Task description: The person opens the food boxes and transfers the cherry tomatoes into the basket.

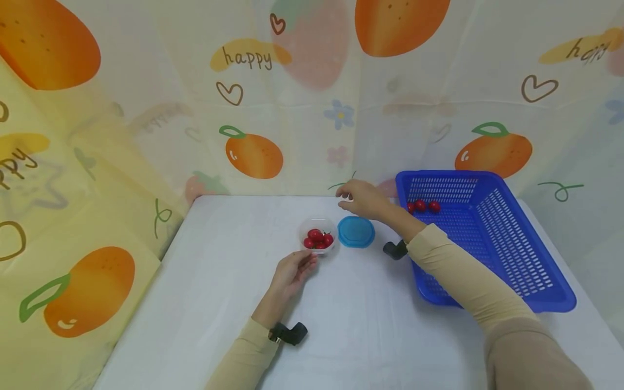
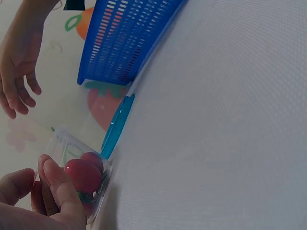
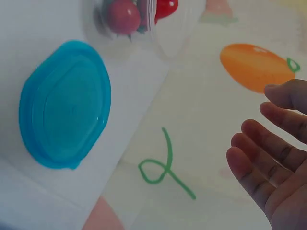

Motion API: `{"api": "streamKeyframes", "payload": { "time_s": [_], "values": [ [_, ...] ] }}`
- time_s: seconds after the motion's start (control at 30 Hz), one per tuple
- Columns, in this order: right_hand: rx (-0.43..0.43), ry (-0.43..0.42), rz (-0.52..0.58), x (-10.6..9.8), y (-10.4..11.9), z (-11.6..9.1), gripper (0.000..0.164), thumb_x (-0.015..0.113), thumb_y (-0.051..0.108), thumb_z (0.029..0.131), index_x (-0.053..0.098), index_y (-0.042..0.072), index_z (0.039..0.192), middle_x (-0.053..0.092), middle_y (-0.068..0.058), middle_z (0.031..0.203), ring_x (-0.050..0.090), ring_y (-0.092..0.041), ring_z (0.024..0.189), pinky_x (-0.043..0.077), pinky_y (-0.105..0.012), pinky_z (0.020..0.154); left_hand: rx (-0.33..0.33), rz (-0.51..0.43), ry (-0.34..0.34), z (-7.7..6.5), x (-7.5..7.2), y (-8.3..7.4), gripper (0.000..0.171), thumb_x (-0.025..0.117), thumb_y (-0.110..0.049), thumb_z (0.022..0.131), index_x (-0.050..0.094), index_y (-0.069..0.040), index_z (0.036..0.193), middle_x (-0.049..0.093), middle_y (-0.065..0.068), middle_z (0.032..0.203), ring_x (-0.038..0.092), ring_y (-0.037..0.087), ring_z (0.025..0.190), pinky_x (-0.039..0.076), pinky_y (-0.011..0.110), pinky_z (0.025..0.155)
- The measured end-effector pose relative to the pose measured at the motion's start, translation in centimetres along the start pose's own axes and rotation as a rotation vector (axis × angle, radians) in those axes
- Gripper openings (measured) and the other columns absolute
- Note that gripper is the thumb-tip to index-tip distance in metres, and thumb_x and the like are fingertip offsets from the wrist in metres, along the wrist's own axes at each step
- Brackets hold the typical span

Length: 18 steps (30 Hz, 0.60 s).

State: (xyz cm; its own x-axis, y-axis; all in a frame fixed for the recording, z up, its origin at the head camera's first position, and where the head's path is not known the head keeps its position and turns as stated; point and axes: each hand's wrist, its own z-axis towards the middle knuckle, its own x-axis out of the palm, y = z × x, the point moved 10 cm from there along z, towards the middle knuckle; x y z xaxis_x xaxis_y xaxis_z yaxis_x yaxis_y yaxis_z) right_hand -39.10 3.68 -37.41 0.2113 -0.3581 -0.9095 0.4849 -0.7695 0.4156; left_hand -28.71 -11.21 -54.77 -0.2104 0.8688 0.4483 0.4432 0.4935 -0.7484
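Box (image 1: 318, 222) of tomatoes (image 1: 316, 235) sits toward worktop's (image 1: 234, 260) far edge; wide room left, lid (image 1: 356, 232) just right, then basket (image 1: 512, 233). Left hand (image 1: 291, 273) touches box's near side, fingers relaxed. Right hand (image 1: 363, 198) hovers beyond lid, fingers loosely parted.

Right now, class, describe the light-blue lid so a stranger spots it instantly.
Find the big dark-blue basket at the right of the table. Between it and the clear container of red fruits lies the light-blue lid, flat and holding nothing, unlike both neighbours.
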Motion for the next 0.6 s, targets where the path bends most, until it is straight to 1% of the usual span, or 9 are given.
{"api": "streamKeyframes", "payload": {
  "time_s": [0.13, 0.23, 0.37, 0.47, 0.6],
  "values": [
    [-0.043, 0.029, -0.016, 1.2, 1.4, 0.4, 0.030, 0.059, 0.024, 0.086, 0.060, 0.011, 0.113, 0.062, -0.009, 0.109, 0.058, -0.022, 0.101, 0.052, -0.035, 0.085, 0.005, -0.006, 0.010, 0.0, 0.0, 0.0, 0.034, 0.060, -0.017, 0.085, 0.053, -0.001, 0.114, 0.066, 0.006, 0.095, 0.063, 0.013, 0.088, 0.053, 0.021, 0.081],
    [-0.067, 0.053, -0.025, 2.2, 2.3, 0.6, 0.028, 0.060, 0.023, 0.085, 0.061, 0.012, 0.111, 0.062, -0.009, 0.108, 0.059, -0.021, 0.098, 0.052, -0.033, 0.084, 0.007, -0.001, 0.021, 0.0, 0.1, 0.0, 0.032, 0.058, -0.017, 0.087, 0.053, -0.001, 0.114, 0.066, 0.004, 0.094, 0.063, 0.013, 0.089, 0.053, 0.020, 0.081],
    [-0.063, 0.102, -0.041, 3.8, 3.0, 0.9, 0.028, 0.061, 0.024, 0.085, 0.061, 0.013, 0.111, 0.060, -0.008, 0.108, 0.058, -0.021, 0.099, 0.052, -0.033, 0.084, 0.005, 0.003, 0.027, 0.0, 0.2, 0.0, 0.031, 0.056, -0.018, 0.088, 0.053, -0.002, 0.115, 0.066, 0.004, 0.093, 0.063, 0.012, 0.087, 0.053, 0.020, 0.080],
    [-0.044, 0.148, -0.069, 5.1, 3.2, 1.2, 0.031, 0.061, 0.026, 0.085, 0.060, 0.014, 0.114, 0.059, -0.007, 0.111, 0.057, -0.020, 0.102, 0.051, -0.033, 0.086, 0.004, -0.003, 0.021, 0.0, 0.2, 0.0, 0.031, 0.057, -0.017, 0.087, 0.054, -0.002, 0.113, 0.066, 0.004, 0.093, 0.063, 0.011, 0.086, 0.053, 0.019, 0.079],
    [-0.041, 0.195, -0.119, 6.6, 3.6, 1.5, 0.033, 0.061, 0.025, 0.084, 0.060, 0.014, 0.115, 0.059, -0.007, 0.112, 0.057, -0.019, 0.101, 0.050, -0.034, 0.087, 0.013, -0.011, 0.019, 0.1, 0.2, 0.0, 0.030, 0.060, -0.017, 0.085, 0.055, -0.001, 0.110, 0.066, 0.004, 0.091, 0.063, 0.012, 0.085, 0.053, 0.019, 0.078]
  ]
}}
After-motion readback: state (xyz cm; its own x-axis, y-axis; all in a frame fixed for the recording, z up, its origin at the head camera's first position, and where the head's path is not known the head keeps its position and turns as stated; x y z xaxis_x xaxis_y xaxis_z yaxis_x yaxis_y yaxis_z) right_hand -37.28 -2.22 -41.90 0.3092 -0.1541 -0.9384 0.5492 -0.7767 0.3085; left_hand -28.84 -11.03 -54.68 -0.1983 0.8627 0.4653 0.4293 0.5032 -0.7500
